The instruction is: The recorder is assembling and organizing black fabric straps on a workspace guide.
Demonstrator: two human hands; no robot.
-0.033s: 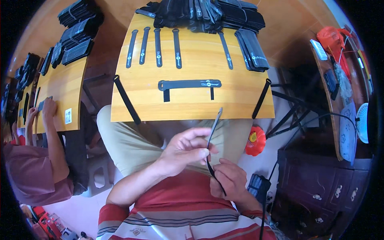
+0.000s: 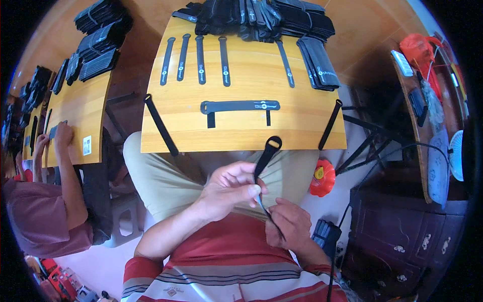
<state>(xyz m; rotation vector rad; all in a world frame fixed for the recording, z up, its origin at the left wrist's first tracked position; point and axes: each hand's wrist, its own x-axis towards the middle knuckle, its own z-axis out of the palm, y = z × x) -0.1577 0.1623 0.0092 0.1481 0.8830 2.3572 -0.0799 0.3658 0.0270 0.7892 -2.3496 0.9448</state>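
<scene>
A black cable-tie strap (image 2: 263, 163) with a ringed end stands up in front of the table edge. The thumb and fingers of my left hand (image 2: 229, 191) pinch its middle. Its lower part runs down to my right hand (image 2: 289, 224), whose fingers are closed on it, hiding part of that end. On the table ahead lies a grey strap (image 2: 236, 106) set crosswise, with two short black pieces, one of them a left tab (image 2: 211, 120), sticking out below it. Black strips, a left one (image 2: 162, 126) and a right one (image 2: 330, 125), slant along the table's sides.
Several grey straps, among them one upright strap (image 2: 225, 63), lie in a row farther back. Beyond are strap bundles (image 2: 318, 64) and a dark heap (image 2: 221, 17). A co-worker's hand (image 2: 63, 133) works at the left table. A red dish (image 2: 322, 178) sits by the right table legs.
The strap in my hands has twisted from edge-on to facing me, so its ringed end now shows. My hands have hardly moved.
</scene>
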